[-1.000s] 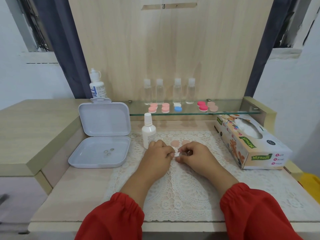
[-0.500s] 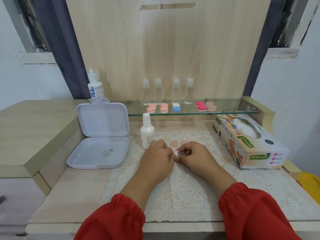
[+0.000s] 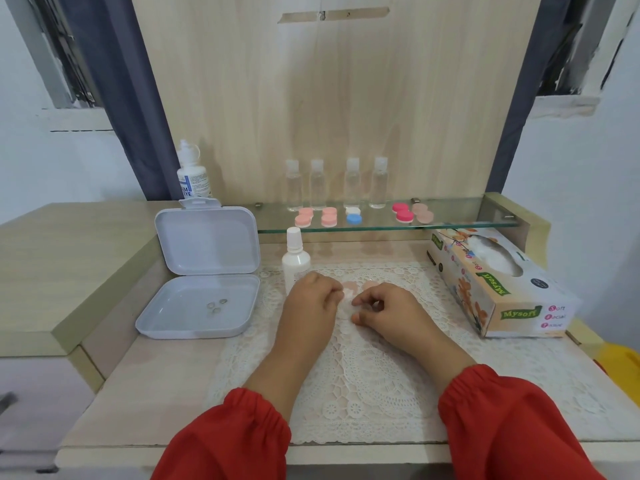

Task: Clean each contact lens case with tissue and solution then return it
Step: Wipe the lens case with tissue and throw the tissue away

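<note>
Both hands at the lens case

I see left hand [image 3: 311, 303] and right hand [image 3: 384, 308], fingers curled, pinching the peach lens case [image 3: 348, 292] left of the "Mysoft" tissue box [image 3: 498, 289].

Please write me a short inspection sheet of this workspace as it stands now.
Surface: wooden desk under a lace mat.
Job's things: peach lens case between the hands; five cases on glass shelf; solution bottle upright; tissue box.
Clutter: open white box with small lenses; four clear bottles.
Grippers: left hand, right hand, fingers curled at the case.
Cables: nothing seen.
Surroundings: curtains, white walls.
</note>
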`<action>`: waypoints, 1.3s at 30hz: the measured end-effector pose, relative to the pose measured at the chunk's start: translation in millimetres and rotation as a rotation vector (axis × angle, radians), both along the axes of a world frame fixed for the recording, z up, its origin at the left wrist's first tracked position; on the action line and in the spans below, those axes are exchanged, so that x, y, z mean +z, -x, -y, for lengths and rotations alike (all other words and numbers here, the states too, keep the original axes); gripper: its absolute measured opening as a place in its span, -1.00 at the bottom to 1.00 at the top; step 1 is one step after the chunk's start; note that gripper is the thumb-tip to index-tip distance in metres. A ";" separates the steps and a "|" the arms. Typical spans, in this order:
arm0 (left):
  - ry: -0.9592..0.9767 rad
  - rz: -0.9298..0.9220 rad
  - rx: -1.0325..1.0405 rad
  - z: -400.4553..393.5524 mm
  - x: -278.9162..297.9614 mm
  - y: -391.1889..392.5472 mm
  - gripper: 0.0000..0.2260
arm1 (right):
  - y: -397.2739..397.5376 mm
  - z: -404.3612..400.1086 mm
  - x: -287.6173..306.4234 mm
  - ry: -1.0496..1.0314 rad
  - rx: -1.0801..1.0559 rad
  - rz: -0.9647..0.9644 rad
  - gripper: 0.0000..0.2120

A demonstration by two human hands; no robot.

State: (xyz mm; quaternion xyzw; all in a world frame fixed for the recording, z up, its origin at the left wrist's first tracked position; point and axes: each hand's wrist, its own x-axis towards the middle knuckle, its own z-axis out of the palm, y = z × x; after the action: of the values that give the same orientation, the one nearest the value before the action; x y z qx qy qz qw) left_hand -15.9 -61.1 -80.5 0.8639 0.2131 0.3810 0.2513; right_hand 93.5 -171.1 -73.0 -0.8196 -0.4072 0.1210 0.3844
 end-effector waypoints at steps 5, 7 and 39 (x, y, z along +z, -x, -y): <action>-0.297 -0.258 -0.061 3.6 -4.9 -1.1 -0.89 | 1.9 1.0 2.3 -0.020 0.012 -0.003 -0.87; -0.409 -0.308 -0.053 5.5 -5.8 -0.4 -0.93 | 2.1 1.2 2.5 -0.019 0.009 0.000 -0.90; -0.529 -0.285 -0.032 32.1 9.8 -10.9 -0.66 | -6.8 8.1 -2.7 -0.161 0.022 -0.166 -0.54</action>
State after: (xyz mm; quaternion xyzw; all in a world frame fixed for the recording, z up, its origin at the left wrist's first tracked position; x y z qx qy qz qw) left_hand -5.0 -93.2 -70.7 0.9473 0.1259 0.2943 -0.0087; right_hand 100.3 -179.2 -75.7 -0.7688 -0.3912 0.1595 0.4800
